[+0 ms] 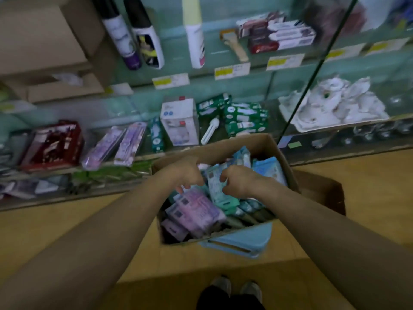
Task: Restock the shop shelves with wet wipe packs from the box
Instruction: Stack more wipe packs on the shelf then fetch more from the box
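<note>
1. Cardboard box (223, 151) stands open on the floor (67, 224), right up against the shelves (223, 86). My guess is that keeps the carry short.
2. Wet wipe packs are all inside the box: purple packs (196, 209) near-left, teal pack (215, 186) in the middle, blue packs (268, 168) far-right. Loose pile, not stacked.
3. Right hand (239, 182) is over the box middle, fingers (224, 177) curled on the teal pack's top edge. Looks like it's lifting that one out.
4. Left hand (187, 173) is just beside it, fingers (180, 188) curled down among the packs. Too blurred, cannot tell if they hold anything.
5. Flat blue thing (245, 240) lies at the box's near edge.
6. Room: yellowish floor under the box, glass shelves behind it with green cartons (243, 119), and spray bottles (145, 41) higher up. Dim light.
</note>
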